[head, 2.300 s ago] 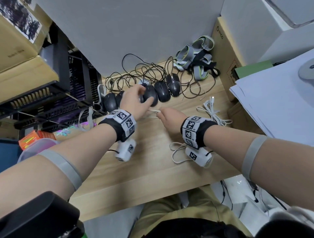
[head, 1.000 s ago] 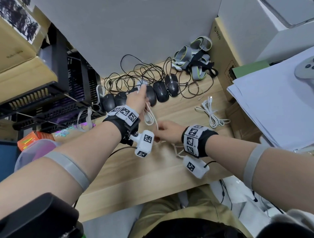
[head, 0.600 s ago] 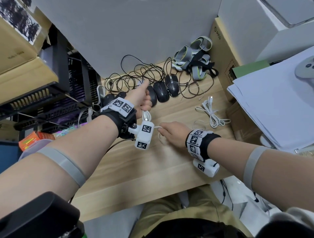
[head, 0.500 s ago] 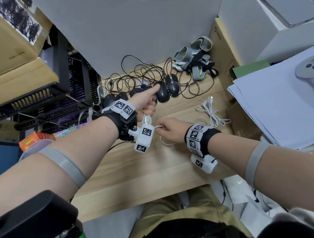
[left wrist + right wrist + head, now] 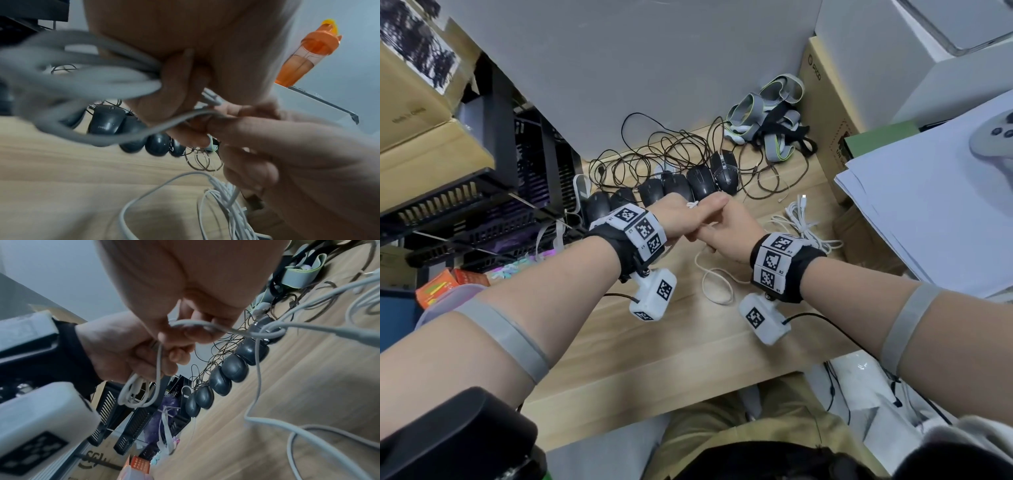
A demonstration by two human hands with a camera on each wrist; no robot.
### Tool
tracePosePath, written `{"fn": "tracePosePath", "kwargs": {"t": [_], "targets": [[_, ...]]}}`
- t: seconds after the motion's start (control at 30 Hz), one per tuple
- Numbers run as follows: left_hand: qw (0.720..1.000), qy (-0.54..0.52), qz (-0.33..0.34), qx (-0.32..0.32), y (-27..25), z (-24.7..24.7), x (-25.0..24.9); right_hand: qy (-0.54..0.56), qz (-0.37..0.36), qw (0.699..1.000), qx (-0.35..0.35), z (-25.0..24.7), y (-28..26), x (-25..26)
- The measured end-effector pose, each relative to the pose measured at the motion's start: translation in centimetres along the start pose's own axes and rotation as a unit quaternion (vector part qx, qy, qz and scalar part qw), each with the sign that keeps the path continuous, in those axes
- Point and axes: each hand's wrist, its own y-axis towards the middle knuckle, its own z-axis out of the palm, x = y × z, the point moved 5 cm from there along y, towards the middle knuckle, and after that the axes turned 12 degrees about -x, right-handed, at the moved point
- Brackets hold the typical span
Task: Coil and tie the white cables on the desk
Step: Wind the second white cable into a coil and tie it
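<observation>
My left hand [image 5: 685, 219] grips several coiled loops of a white cable [image 5: 82, 78] above the wooden desk [image 5: 619, 342]. Right against it, my right hand [image 5: 726, 236] pinches a free strand of the same cable [image 5: 195, 324] between thumb and fingers. The loops hang below the left fist [image 5: 139, 391]. A slack tail of the cable [image 5: 715, 284] lies curled on the desk under my right wrist. A second white cable [image 5: 801, 219] lies in a loose bundle on the desk to the right, untouched.
A row of black mice [image 5: 674, 188] with tangled black cords [image 5: 654, 150] lines the desk's back. Grey straps [image 5: 767, 116] lie at the back right by a cardboard box [image 5: 822, 120]. Stacked paper [image 5: 928, 212] borders the right, black racks [image 5: 482, 192] the left.
My right hand has risen from the desk to meet my left hand. The left index finger, stretched out half a second ago, has curled in. The loose tail on the desk is shorter.
</observation>
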Motion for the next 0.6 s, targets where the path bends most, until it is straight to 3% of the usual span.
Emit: {"fn": "tracePosePath", "kwargs": {"t": [0.1,0.33,0.43,0.5,0.6], "targets": [[1.000,-0.004,0.009,0.001,0.3,0.3,0.0,-0.041,-0.032,0.996,-0.072,-1.0,0.6,0.3],[0.989,-0.139,-0.038,0.022,1.4,0.8,2.1,-0.119,0.010,0.993,0.014,-2.7,0.8,-2.1],[0.985,-0.158,-0.050,0.053,0.9,1.7,2.7,-0.151,-0.040,0.988,0.002,-3.0,0.9,-2.1],[0.981,-0.178,-0.043,0.069,0.6,2.2,2.7,-0.125,-0.063,0.990,-0.026,-2.7,1.1,-1.4],[0.955,-0.290,-0.034,0.059,0.3,2.2,1.7,-0.035,-0.016,0.998,-0.044,-2.2,1.3,-1.0]]}}
